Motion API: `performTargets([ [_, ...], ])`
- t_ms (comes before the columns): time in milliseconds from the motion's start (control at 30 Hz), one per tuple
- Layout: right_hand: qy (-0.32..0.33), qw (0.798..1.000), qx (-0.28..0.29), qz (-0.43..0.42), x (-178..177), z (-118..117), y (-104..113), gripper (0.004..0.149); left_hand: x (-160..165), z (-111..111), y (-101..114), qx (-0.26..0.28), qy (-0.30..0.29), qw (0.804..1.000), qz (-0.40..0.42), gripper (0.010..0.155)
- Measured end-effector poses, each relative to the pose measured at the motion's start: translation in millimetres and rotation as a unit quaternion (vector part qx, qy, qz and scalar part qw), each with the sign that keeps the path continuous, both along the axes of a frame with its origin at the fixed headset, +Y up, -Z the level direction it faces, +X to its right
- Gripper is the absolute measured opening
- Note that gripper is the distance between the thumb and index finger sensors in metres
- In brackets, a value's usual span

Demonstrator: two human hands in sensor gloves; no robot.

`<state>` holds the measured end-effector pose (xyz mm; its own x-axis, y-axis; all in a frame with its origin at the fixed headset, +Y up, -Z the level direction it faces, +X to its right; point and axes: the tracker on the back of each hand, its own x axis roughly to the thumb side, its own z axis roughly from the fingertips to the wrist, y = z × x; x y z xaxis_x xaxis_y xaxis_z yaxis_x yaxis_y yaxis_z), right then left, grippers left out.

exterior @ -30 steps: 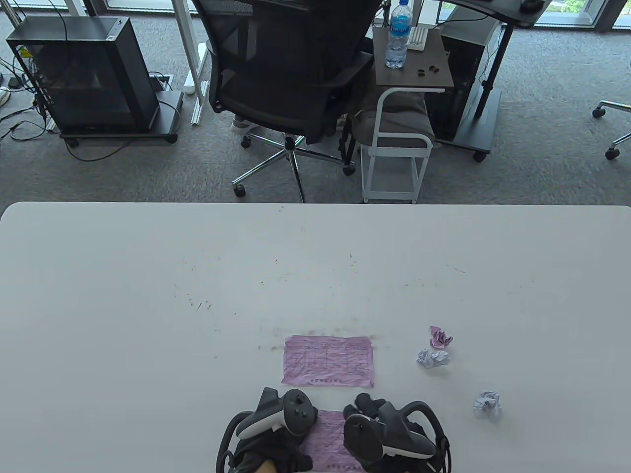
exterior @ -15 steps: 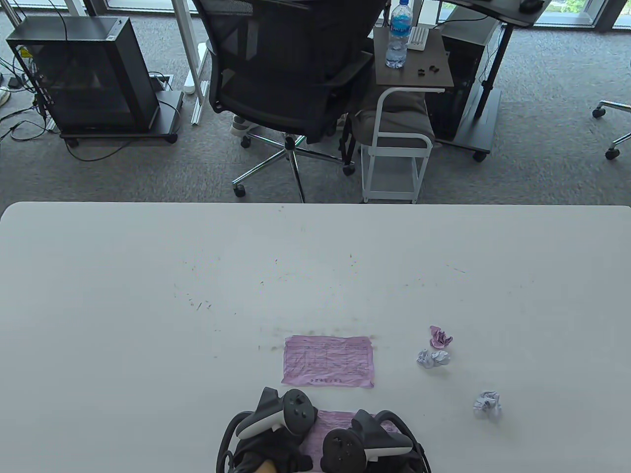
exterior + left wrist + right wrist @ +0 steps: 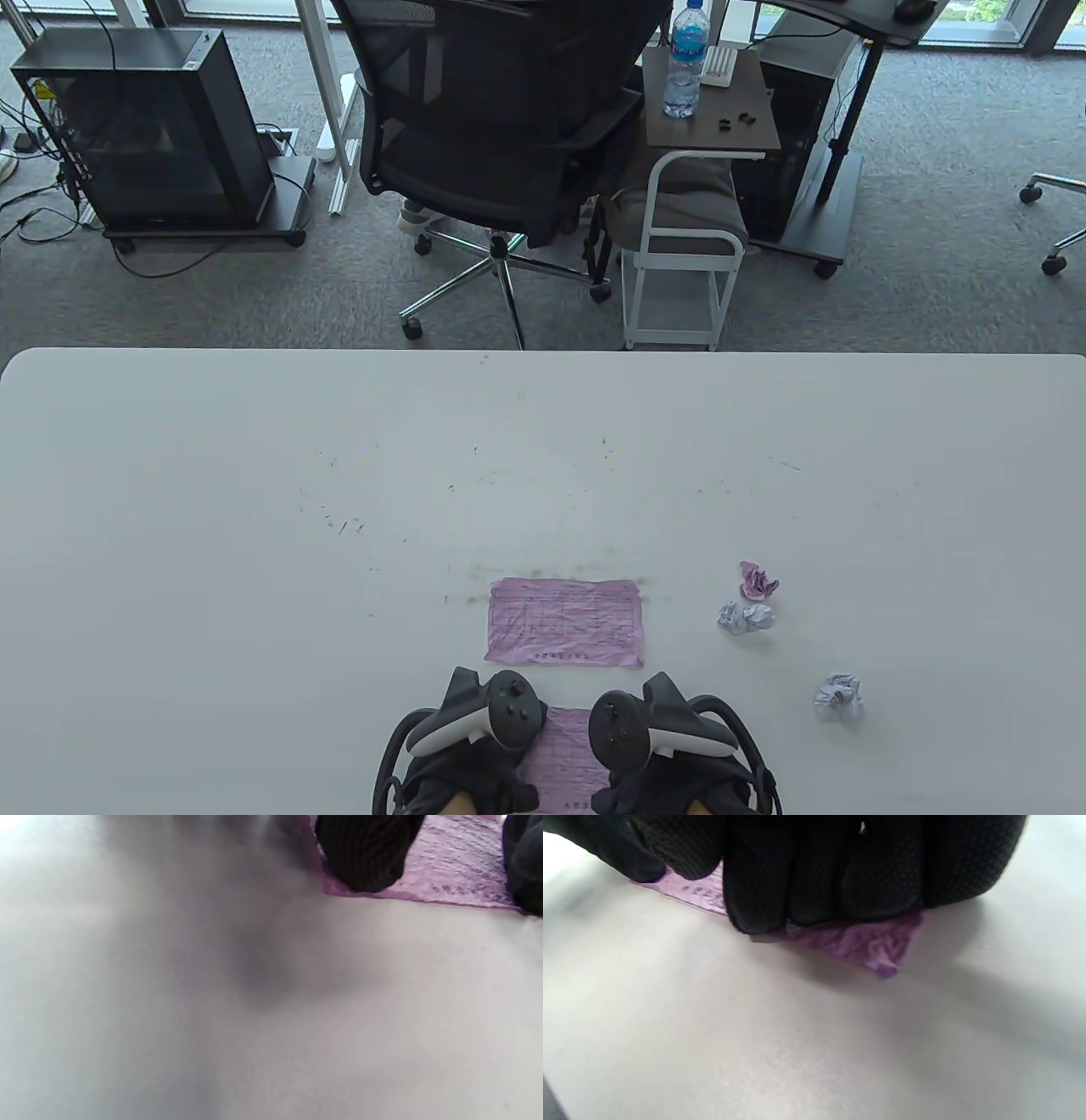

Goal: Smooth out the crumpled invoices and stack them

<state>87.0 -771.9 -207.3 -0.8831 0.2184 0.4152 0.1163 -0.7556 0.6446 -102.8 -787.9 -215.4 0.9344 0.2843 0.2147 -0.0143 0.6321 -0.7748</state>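
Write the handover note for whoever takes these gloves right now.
Left hand: presses the left side of the pink invoice at the near table edge, nothing gripped.
Right hand: fingers flat on the same invoice's right part, pressing it down.
Done: one flattened pink invoice lies just beyond the hands.
Left: finish smoothing the near one and stack it on the flat one; then the pink ball and two white balls to the right, all crumpled.

Flattened pink invoice [image 3: 564, 622] mid-table; second pink invoice [image 3: 567, 755] near edge; three crumpled balls [image 3: 747, 617] right.
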Motion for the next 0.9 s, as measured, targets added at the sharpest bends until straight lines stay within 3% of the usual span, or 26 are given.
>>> performTargets([
  [133, 0.003, 0.999, 0.035, -0.025, 6, -1, 4, 0.038, 0, 0, 0, 0.001, 0.0, 1.0, 0.001, 0.083],
  [200, -0.001, 0.992, 0.107, -0.062, 9, -1, 13, 0.038, 0, 0, 0, 0.001, 0.0, 1.0, 0.002, 0.083],
  [267, -0.006, 0.973, 0.204, -0.108, 10, 1, 23, 0.039, 0, 0, 0, 0.001, 0.0, 1.0, 0.003, 0.083],
  [367, 0.025, 0.961, 0.241, -0.132, 1, 5, 26, 0.041, -1, 0, -1, 0.001, -0.001, 1.0, 0.004, 0.083],
  [500, 0.083, 0.965, 0.217, -0.124, -17, 12, 16, 0.055, -1, 0, -1, 0.001, -0.001, 1.0, 0.005, 0.083],
  [633, 0.114, 0.981, 0.145, -0.063, -23, 14, 1, 0.06, -1, 0, -1, 0.001, -0.002, 1.0, 0.005, 0.083],
  [700, 0.093, 0.99, 0.094, -0.044, -19, 12, -5, 0.061, 0, 0, -1, 0.002, -0.002, 1.0, 0.005, 0.083],
  [900, 0.035, 0.995, 0.087, -0.044, -11, 5, -3, 0.061, 0, 0, -1, 0.001, -0.001, 1.0, 0.006, 0.083],
])
